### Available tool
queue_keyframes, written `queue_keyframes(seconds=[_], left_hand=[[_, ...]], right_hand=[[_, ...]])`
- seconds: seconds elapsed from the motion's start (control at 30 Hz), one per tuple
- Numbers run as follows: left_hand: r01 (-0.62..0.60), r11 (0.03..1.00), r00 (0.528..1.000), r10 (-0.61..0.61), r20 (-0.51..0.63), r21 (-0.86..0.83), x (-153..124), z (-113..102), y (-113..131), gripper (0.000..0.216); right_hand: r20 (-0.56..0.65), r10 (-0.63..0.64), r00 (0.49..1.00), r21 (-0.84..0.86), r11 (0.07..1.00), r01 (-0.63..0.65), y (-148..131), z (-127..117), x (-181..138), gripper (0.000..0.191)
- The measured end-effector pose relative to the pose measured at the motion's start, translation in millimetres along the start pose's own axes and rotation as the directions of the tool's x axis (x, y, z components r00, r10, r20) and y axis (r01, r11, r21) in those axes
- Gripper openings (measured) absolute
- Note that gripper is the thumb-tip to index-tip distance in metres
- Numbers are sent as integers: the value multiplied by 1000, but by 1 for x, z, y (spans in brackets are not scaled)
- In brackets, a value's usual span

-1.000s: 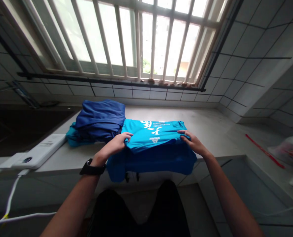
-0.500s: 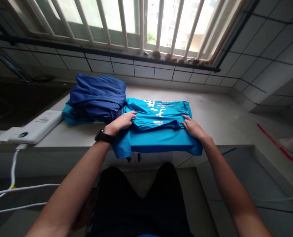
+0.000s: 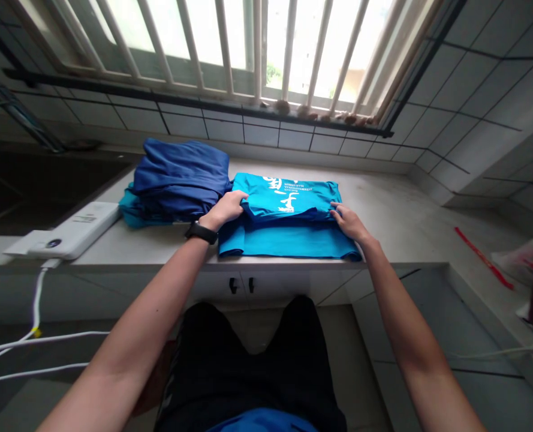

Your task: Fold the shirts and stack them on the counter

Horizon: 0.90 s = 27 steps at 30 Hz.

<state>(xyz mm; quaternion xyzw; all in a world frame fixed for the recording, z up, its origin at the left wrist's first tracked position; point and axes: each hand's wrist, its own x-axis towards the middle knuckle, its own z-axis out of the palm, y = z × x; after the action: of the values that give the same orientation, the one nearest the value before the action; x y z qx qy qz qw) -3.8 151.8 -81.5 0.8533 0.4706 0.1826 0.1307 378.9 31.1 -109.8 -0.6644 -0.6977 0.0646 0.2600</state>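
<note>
A turquoise T-shirt (image 3: 288, 237) with white print lies partly folded on the pale counter (image 3: 396, 222) under the barred window. My left hand (image 3: 225, 209), a black watch on its wrist, pinches the left end of the folded-over upper layer. At the right end of that fold my right hand (image 3: 348, 221) grips the cloth with curled fingers. The shirt's lower part lies flat along the counter's front edge.
A pile of dark blue folded clothes (image 3: 180, 179) lies just left of the shirt, touching it. A white power bank (image 3: 66, 237) with white cables sits at the counter's left end. A red strip (image 3: 482, 257) and a plastic bag (image 3: 524, 264) are at the right.
Both hands have carried the shirt's fold farther away from me. The lower hem, which hung over the counter's edge, now lies on top of the counter.
</note>
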Motion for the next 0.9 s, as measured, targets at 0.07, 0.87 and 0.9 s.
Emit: queue_keyframes(seconds=[0.07,0.87,0.9], left_hand=[[-47,997,996,42,-74,-57,-20,-9,3,43],[-245,969,965,245,-88,19,-123,-27,17,32],[-246,969,965,246,-91,15,-121,-21,23,36]], right_hand=[[-82,-17,996,57,998,21,-2,-9,-22,44],[-133,-84,988,-33,996,80,-27,-42,-103,49],[-128,-106,986,-33,994,102,-32,-36,-101,46]])
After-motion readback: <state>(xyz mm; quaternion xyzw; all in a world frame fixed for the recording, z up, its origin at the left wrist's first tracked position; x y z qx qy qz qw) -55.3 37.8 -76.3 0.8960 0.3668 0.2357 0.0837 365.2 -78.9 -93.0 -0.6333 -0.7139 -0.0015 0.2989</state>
